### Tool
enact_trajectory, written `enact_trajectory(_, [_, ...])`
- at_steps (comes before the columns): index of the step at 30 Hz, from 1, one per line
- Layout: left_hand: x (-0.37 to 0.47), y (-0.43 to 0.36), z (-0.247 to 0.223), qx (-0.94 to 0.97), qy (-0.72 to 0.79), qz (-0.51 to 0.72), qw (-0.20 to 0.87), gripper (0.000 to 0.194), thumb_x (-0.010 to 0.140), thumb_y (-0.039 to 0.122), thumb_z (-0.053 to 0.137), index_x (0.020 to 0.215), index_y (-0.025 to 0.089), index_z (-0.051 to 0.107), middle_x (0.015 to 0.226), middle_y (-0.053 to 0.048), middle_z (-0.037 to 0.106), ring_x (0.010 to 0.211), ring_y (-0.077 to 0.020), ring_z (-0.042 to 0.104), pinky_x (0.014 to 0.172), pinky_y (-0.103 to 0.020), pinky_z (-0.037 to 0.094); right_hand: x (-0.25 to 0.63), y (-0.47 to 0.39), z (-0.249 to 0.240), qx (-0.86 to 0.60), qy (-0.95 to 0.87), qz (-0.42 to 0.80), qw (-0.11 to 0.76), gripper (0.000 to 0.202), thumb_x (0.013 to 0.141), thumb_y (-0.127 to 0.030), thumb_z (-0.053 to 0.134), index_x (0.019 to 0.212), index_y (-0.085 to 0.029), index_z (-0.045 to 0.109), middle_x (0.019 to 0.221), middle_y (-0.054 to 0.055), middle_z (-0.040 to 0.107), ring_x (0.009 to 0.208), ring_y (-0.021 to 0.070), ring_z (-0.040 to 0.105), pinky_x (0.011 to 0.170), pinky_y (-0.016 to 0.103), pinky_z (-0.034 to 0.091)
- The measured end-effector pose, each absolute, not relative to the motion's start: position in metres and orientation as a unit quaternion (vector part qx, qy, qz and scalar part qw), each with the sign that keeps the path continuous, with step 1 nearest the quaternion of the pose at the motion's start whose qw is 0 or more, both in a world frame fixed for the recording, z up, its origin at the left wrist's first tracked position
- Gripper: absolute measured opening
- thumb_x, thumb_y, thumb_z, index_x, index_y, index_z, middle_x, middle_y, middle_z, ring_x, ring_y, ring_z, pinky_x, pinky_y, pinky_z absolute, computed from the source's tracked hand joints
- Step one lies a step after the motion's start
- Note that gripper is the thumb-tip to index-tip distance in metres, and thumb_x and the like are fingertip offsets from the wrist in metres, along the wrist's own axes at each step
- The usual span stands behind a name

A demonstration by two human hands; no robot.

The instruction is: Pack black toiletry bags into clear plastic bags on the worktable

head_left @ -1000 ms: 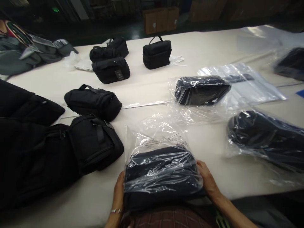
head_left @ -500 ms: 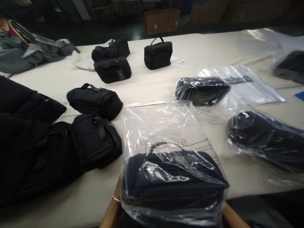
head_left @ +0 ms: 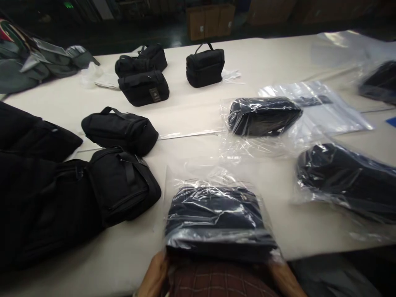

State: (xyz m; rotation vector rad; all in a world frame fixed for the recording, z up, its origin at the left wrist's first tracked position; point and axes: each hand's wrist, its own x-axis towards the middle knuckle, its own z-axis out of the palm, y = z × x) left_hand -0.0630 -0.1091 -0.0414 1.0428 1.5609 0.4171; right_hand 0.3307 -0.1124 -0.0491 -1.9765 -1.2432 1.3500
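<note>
A black handled bag (head_left: 216, 210) inside a clear plastic bag (head_left: 173, 181) lies close in front of me, against my checked shirt. My left hand (head_left: 157, 267) grips its near left corner, with the fingers mostly hidden. At the near right corner, my right hand (head_left: 278, 272) is closed on the plastic and the bag, blurred and partly covered. To the left is an unwrapped black bag (head_left: 125, 187), and another black bag (head_left: 120, 130) with a top handle lies behind it. A plastic-wrapped black bag (head_left: 343, 177) rests to the right.
Farther back on the white table (head_left: 192, 111) are another wrapped bag (head_left: 262, 115), a stack of clear plastic bags (head_left: 334, 111) and several unwrapped black bags (head_left: 206, 66). Black bags (head_left: 40, 198) crowd the left edge. Cardboard boxes (head_left: 210, 22) stand beyond the table.
The wrapped bag has tipped and been drawn down toward my body, its plastic top sinking lower. Both hands have moved with it and show more at its near corners.
</note>
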Motion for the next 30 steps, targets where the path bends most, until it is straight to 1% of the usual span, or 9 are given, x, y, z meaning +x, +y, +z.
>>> enact_trajectory(3, [-0.063, -0.118, -0.032, 0.441, 0.644, 0.155, 0.606, 0.053, 0.086, 0.062, 0.045, 0.108, 0.02, 0.069, 0.118, -0.01, 0.069, 0.116, -0.0329, 0.058, 0.107, -0.045, 0.042, 0.337, -0.114, -0.047, -0.692, -0.431, 0.537, 0.217, 0.053, 0.074, -0.071, 0.054, 0.077, -0.022, 0.073, 0.083, 0.009, 0.074, 0.086, 0.0318, 0.069, 0.086, 0.043, 0.056])
enact_trajectory(7, [-0.068, -0.111, -0.009, 0.436, 0.714, 0.18, 0.518, 0.056, 0.081, 0.061, 0.056, 0.12, 0.021, 0.058, 0.124, -0.01, 0.064, 0.117, -0.0293, 0.057, 0.101, -0.04, 0.047, 0.353, -0.103, -0.029, -0.747, -0.422, 0.451, 0.246, 0.05, 0.067, -0.063, 0.065, 0.096, -0.023, 0.071, 0.098, 0.008, 0.075, 0.1, 0.0296, 0.067, 0.085, 0.032, 0.055])
enact_trajectory(11, [-0.065, -0.097, 0.019, 0.551, 0.738, 0.177, 0.346, 0.032, 0.084, 0.055, 0.058, 0.078, 0.024, 0.061, 0.072, 0.001, 0.064, 0.066, -0.0183, 0.059, 0.064, -0.027, 0.049, 0.359, -0.096, -0.004, -0.789, -0.387, 0.428, 0.208, 0.058, 0.07, -0.078, 0.054, 0.06, -0.021, 0.062, 0.053, 0.002, 0.062, 0.048, 0.0169, 0.057, 0.047, 0.025, 0.047])
enact_trajectory(15, [-0.045, -0.08, 0.042, 0.716, 0.61, 0.283, 0.189, 0.016, 0.089, 0.031, 0.06, 0.076, 0.023, 0.06, 0.067, 0.001, 0.062, 0.061, -0.0151, 0.057, 0.065, -0.026, 0.045, 0.325, -0.083, 0.032, -0.663, -0.339, 0.63, 0.22, 0.072, 0.083, -0.08, 0.032, 0.062, -0.019, 0.063, 0.04, 0.001, 0.051, 0.03, 0.011, 0.041, 0.034, 0.022, 0.032])
enact_trajectory(18, [-0.027, -0.065, 0.059, 0.778, 0.52, 0.31, 0.166, 0.006, 0.091, 0.018, 0.058, 0.09, 0.022, 0.062, 0.078, -0.001, 0.067, 0.073, -0.0147, 0.063, 0.075, -0.024, 0.048, 0.281, -0.058, 0.06, -0.514, -0.497, 0.648, 0.263, 0.05, 0.096, -0.057, 0.036, 0.096, -0.02, 0.07, 0.08, 0.008, 0.072, 0.069, 0.0192, 0.068, 0.062, 0.03, 0.056])
enact_trajectory(21, [-0.015, -0.051, 0.072, 0.82, 0.464, 0.305, 0.137, 0.028, 0.09, 0.014, 0.057, 0.117, 0.021, 0.058, 0.108, -0.007, 0.067, 0.104, -0.0173, 0.061, 0.094, -0.027, 0.047, 0.242, -0.027, 0.074, -0.425, -0.736, 0.461, 0.256, 0.03, 0.099, -0.029, 0.042, 0.114, -0.023, 0.067, 0.119, 0.01, 0.066, 0.114, 0.0222, 0.06, 0.1, 0.039, 0.05])
enact_trajectory(24, [-0.013, -0.031, 0.073, 0.812, 0.493, 0.309, 0.038, 0.059, 0.087, 0.022, 0.064, 0.141, 0.022, 0.04, 0.14, -0.013, 0.05, 0.135, -0.0285, 0.04, 0.113, -0.045, 0.034, 0.216, 0.001, 0.071, -0.399, -0.842, 0.251, 0.26, 0.034, 0.096, -0.014, 0.041, 0.121, -0.021, 0.063, 0.124, 0.011, 0.064, 0.119, 0.0233, 0.056, 0.105, 0.044, 0.046])
enact_trajectory(27, [-0.018, 0.0, 0.068, 0.756, 0.58, 0.291, 0.087, 0.059, 0.089, 0.029, 0.06, 0.142, 0.018, 0.037, 0.139, -0.015, 0.05, 0.13, -0.0288, 0.045, 0.108, -0.046, 0.039, 0.203, 0.027, 0.066, -0.431, -0.866, 0.144, 0.206, 0.036, 0.091, -0.015, 0.054, 0.127, -0.015, 0.058, 0.133, 0.015, 0.058, 0.127, 0.0281, 0.05, 0.108, 0.049, 0.043])
enact_trajectory(30, [-0.026, 0.03, 0.071, 0.692, 0.652, 0.255, 0.179, 0.029, 0.091, 0.029, 0.054, 0.119, 0.021, 0.057, 0.102, -0.006, 0.067, 0.095, -0.0229, 0.061, 0.086, -0.037, 0.049, 0.197, 0.047, 0.07, -0.47, -0.865, 0.114, 0.136, 0.059, 0.085, -0.028, 0.068, 0.138, -0.01, 0.047, 0.142, 0.019, 0.05, 0.132, 0.0336, 0.044, 0.109, 0.052, 0.04])
